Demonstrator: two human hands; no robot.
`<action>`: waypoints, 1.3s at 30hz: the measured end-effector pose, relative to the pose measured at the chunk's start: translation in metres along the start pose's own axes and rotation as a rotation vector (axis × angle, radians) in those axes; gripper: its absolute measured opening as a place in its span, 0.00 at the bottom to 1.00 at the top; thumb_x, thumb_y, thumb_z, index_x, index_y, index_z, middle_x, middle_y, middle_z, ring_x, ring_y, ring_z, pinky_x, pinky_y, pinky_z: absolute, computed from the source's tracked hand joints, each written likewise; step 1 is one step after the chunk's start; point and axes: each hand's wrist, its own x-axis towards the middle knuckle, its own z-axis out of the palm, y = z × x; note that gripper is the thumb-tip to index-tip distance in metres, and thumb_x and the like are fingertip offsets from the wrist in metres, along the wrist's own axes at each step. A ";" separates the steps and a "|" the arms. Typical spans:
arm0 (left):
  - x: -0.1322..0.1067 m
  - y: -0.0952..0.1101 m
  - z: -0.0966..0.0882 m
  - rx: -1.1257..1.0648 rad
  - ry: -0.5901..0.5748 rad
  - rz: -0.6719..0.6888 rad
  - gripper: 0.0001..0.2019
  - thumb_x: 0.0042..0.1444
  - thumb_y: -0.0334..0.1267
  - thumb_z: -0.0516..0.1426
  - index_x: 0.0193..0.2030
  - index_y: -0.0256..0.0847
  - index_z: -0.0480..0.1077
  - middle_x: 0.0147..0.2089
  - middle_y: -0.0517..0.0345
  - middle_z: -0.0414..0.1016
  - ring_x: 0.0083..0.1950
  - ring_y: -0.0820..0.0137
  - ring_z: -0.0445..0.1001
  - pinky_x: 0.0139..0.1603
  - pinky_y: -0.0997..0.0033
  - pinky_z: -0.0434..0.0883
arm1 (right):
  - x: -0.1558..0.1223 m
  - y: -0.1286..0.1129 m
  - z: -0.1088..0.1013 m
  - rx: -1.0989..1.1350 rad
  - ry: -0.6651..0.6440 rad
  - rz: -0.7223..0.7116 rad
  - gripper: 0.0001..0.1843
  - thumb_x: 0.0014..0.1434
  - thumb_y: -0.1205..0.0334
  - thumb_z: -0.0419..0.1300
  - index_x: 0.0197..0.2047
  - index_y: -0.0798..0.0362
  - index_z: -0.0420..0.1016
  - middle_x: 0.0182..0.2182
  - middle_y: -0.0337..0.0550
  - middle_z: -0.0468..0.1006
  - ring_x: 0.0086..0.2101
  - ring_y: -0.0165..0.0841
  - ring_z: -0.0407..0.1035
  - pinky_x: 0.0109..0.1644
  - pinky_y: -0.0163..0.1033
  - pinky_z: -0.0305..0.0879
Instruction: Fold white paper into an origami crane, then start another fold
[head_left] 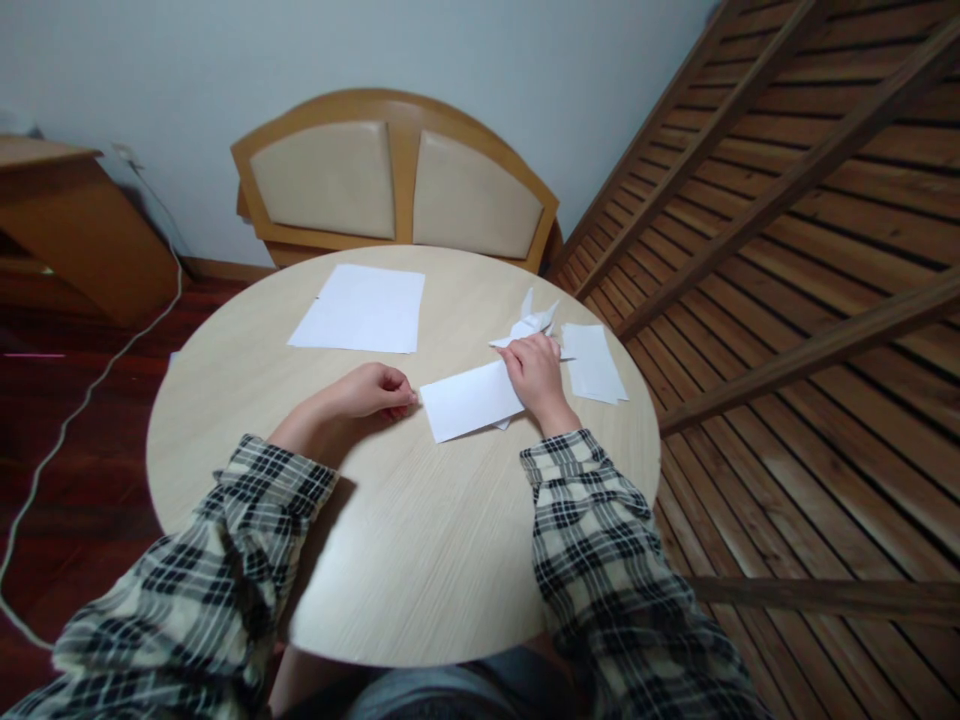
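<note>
A narrow white sheet of paper (471, 400) lies at a slant on the table in front of me. My right hand (536, 378) is closed over its right end, fingers bent and thumb on top. My left hand (375, 392) is closed in a pinch right at the sheet's left edge; whether anything is between the fingertips is too small to tell. Just beyond my right hand sits a folded white paper figure (532, 322) with pointed tips, partly hidden by that hand. A small corner of white paper shows from under the sheet's lower edge.
A large white sheet (364, 308) lies at the far left of the round table (420, 560). Smaller white sheets (596, 365) overlap near the right edge. A padded wooden headboard (397, 170) stands behind, a slatted wooden partition (810, 300) to the right.
</note>
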 end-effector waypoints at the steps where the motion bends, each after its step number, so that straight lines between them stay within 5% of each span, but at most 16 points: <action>1: 0.000 -0.001 -0.002 0.025 0.053 -0.005 0.10 0.54 0.42 0.57 0.27 0.39 0.70 0.27 0.55 0.74 0.28 0.70 0.71 0.30 0.69 0.66 | 0.000 0.002 0.000 -0.005 0.006 0.012 0.22 0.69 0.53 0.46 0.28 0.50 0.72 0.31 0.48 0.76 0.40 0.43 0.63 0.48 0.48 0.50; 5: 0.003 0.000 0.001 0.227 0.505 0.113 0.10 0.59 0.42 0.54 0.34 0.38 0.72 0.30 0.52 0.75 0.30 0.68 0.71 0.32 0.66 0.66 | -0.002 -0.002 0.004 0.004 -0.015 -0.002 0.22 0.69 0.53 0.47 0.28 0.50 0.72 0.30 0.47 0.75 0.40 0.43 0.63 0.49 0.48 0.49; 7: 0.005 0.004 0.010 0.365 0.629 0.233 0.13 0.62 0.43 0.52 0.40 0.38 0.73 0.36 0.49 0.77 0.35 0.65 0.72 0.37 0.64 0.66 | -0.003 -0.012 0.008 0.011 -0.042 -0.044 0.21 0.69 0.54 0.47 0.29 0.50 0.73 0.31 0.46 0.76 0.41 0.42 0.63 0.50 0.48 0.49; 13: 0.013 0.017 0.045 0.687 0.522 0.370 0.15 0.65 0.41 0.49 0.40 0.38 0.74 0.39 0.46 0.75 0.42 0.60 0.71 0.45 0.59 0.67 | -0.002 -0.055 0.016 -0.016 -0.122 -0.106 0.19 0.69 0.54 0.48 0.31 0.50 0.74 0.32 0.46 0.78 0.41 0.42 0.64 0.49 0.49 0.48; 18: 0.017 0.017 0.053 0.643 0.493 0.373 0.12 0.66 0.38 0.48 0.37 0.38 0.72 0.36 0.48 0.76 0.39 0.62 0.71 0.42 0.62 0.67 | -0.004 -0.072 0.017 -0.023 -0.140 -0.121 0.19 0.69 0.56 0.47 0.32 0.51 0.74 0.32 0.46 0.78 0.41 0.42 0.64 0.50 0.49 0.47; 31: 0.009 0.024 0.039 0.913 0.500 0.469 0.13 0.65 0.36 0.48 0.36 0.38 0.72 0.36 0.47 0.77 0.38 0.61 0.68 0.41 0.60 0.62 | -0.001 -0.043 0.006 -0.025 -0.126 -0.071 0.21 0.69 0.54 0.47 0.30 0.51 0.75 0.32 0.46 0.78 0.41 0.41 0.64 0.49 0.47 0.48; 39: 0.000 0.027 0.028 0.945 0.505 0.405 0.12 0.63 0.36 0.49 0.36 0.41 0.74 0.38 0.49 0.79 0.41 0.60 0.68 0.41 0.61 0.60 | 0.001 -0.036 0.002 0.039 -0.071 -0.031 0.22 0.69 0.54 0.46 0.28 0.50 0.72 0.31 0.46 0.77 0.39 0.42 0.64 0.46 0.47 0.50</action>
